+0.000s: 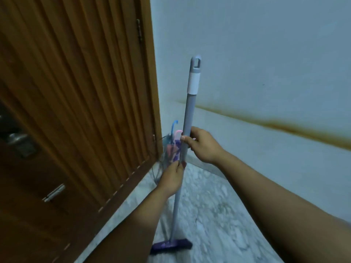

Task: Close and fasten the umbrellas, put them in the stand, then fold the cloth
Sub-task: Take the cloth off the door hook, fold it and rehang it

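Grey broom handle (187,118), purple head (171,244), brown door (76,92).

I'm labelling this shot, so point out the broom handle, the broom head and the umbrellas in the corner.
broom handle (190,111), head view, on the grey pole.
broom head (171,244), head view, on the purple block.
umbrellas (173,147), head view, on the bunched canopies below the hooks.

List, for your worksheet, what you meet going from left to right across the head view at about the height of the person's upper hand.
Door handle → wooden door → umbrellas in the stand → grey broom handle → right hand → stained wall.
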